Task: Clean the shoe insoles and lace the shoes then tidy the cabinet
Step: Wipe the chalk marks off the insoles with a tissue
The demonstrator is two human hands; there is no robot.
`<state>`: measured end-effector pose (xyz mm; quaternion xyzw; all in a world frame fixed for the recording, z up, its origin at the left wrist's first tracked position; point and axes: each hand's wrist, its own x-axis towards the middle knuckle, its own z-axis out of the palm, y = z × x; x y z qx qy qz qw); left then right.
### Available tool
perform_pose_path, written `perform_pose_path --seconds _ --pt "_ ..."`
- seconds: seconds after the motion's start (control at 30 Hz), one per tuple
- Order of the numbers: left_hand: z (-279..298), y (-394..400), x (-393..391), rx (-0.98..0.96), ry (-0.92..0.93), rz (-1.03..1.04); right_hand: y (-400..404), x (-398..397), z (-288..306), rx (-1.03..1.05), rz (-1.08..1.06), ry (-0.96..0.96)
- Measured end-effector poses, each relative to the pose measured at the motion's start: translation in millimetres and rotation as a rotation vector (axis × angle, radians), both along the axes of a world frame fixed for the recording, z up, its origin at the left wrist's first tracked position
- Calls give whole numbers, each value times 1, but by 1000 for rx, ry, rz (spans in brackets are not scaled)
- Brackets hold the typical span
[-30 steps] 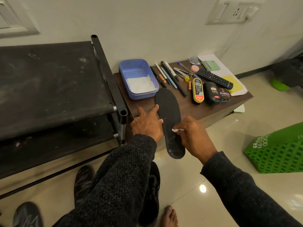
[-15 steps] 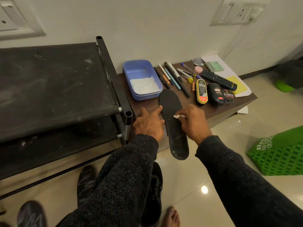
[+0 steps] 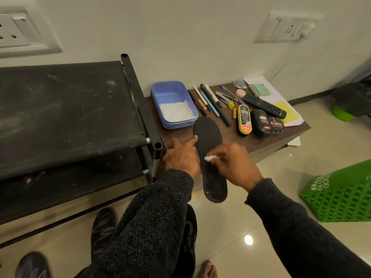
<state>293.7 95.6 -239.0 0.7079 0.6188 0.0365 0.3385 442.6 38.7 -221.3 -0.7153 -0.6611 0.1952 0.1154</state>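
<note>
Brown wooden table point(image 3: 259, 142) against cream wall, glossy tile floor; left hand point(image 3: 181, 156) flat, steadying matte black insole point(image 3: 209, 137); right hand point(image 3: 233, 164) pinching white wad point(image 3: 208, 158) on it

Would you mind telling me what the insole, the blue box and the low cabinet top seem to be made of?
Insole: probably foam or rubber, matte black, its free end overhanging the edge unbent. Blue box: likely moulded plastic, smooth, with rounded corners and a soft sheen. Cabinet top: apparently wood or laminate, dark brown, with a square-cut edge.
</note>
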Motion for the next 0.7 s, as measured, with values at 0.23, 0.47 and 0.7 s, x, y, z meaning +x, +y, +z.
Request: perform_pose_path --seconds 0.23,0.47,0.7 --pt "6 4 -3 -37 23 -28 57 -2 -19 49 -29 -108" --pt "2 7 -4 -34 24 -35 12 -11 -27 185 67 -117" --pt "0 9 -4 -49 34 -30 -19 -13 -25 84 128 -122"
